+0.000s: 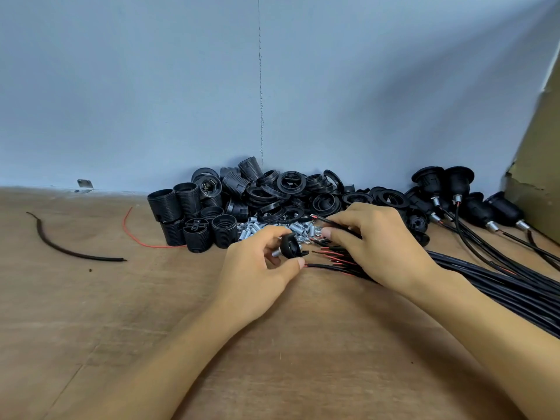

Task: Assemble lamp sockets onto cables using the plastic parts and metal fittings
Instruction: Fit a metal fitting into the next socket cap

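Left hand [257, 268] pinched a black socket cap [292, 244] between thumb and fingers, a metal nipple [275, 253] stuck in it. Right hand [378, 244], at 3 o'clock of the left, had fingers curled round one cable [325, 221], its stripped end pointing to 10 o'clock. Cable bundle [491, 280] ran off to 4 o'clock. Plastic parts pile [272, 189] and loose metal fittings [254, 229] at 12 o'clock of the hands, finished sockets [454, 183] at 2 o'clock.
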### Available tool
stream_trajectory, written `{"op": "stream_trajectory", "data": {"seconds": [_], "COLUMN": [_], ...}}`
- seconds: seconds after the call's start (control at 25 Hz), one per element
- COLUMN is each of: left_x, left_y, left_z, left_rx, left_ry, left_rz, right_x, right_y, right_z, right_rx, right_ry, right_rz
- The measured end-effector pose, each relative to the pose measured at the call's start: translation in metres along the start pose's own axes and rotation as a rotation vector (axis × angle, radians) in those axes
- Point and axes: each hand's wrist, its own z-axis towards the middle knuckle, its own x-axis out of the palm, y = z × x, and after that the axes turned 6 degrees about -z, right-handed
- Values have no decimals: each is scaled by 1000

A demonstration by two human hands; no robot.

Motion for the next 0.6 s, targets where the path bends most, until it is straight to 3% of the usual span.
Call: {"op": "stream_trajectory", "data": {"seconds": [0.12, 0.24, 0.4, 0.6], "left_x": [0, -2, -2, -2], "left_y": [1, 3, 3, 1], "left_z": [2, 4, 4, 4], "left_rx": [-11, -28, -3, 66], "left_ry": [-25, -21, -6, -82], "left_rz": [-57, -89, -129, -104], "right_x": [-4, -6, -7, -8], "right_y": [6, 12, 15, 19], "right_z": [-2, 1, 3, 1], "right_rx": [-58, -96, -131, -29], "right_ry": [164, 303, 234, 162], "right_rz": [-185, -119, -124, 14]}}
